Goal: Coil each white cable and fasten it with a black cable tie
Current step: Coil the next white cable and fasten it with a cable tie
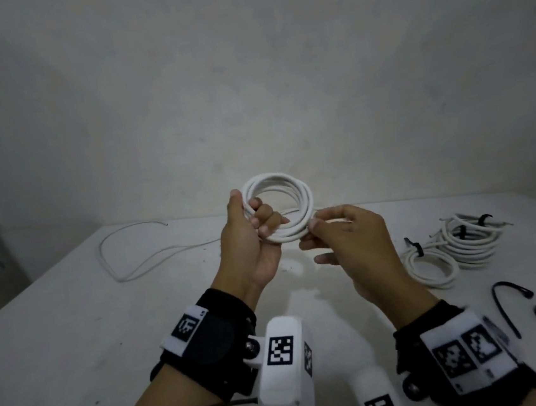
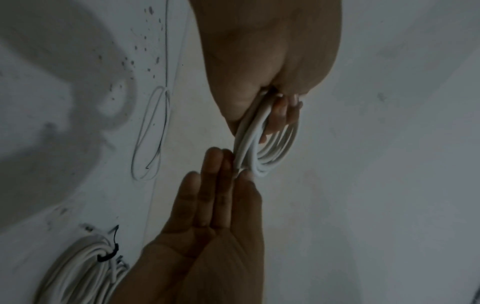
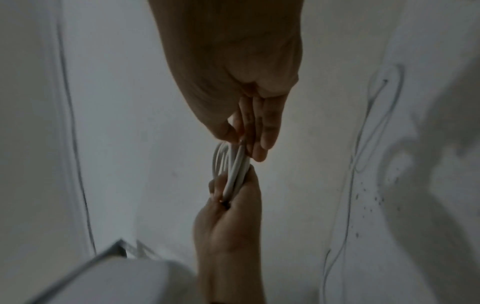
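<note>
Head view, frame centre: left hand (image 1: 250, 237) grips the coiled round white cable (image 1: 280, 211); right hand (image 1: 347, 244) pinches its lower right loop between thumb and fingertips.

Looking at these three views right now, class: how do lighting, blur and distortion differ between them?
Head view: dim, wall vignetted, table edge bowed by the wide lens, held coil fairly sharp. Left wrist view: darker, soft, with the hands' broad shadow on the table. Right wrist view: murky, right hand a near silhouette, loose cable smeared.
</note>
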